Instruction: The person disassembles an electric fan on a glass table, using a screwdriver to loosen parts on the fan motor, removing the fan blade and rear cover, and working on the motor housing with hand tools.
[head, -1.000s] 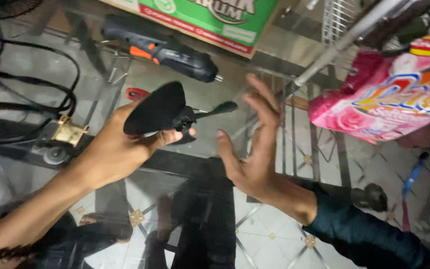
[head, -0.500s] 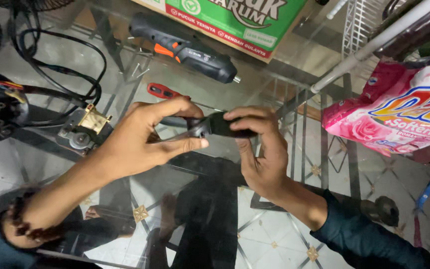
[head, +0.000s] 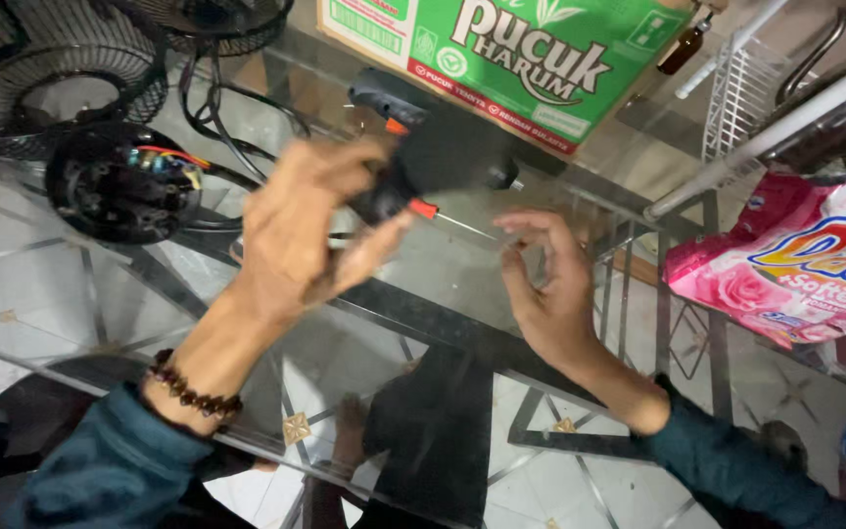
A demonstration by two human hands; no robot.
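Note:
My left hand (head: 301,235) is blurred above the glass table (head: 423,323). It grips a screwdriver (head: 421,208) with a dark handle and a red collar. The thin metal shaft points right toward my right hand (head: 552,289). My right hand hovers with thumb and forefinger curled apart just beyond the shaft's tip, and I see nothing in it. A black and orange cordless screwdriver (head: 452,147) lies on the glass right behind both hands. Beads circle my left wrist.
A green cardboard box (head: 501,59) stands at the back. Wire fan guards (head: 61,78) and a fan motor (head: 124,181) with coloured wires and black cables lie at the left. A pink detergent bag (head: 795,264), a white wire rack (head: 746,98) and a metal tube (head: 785,122) are at the right.
Both hands held a small black part together half a second ago. Now they are apart, that part is out of sight, and my left hand has risen gripping the screwdriver.

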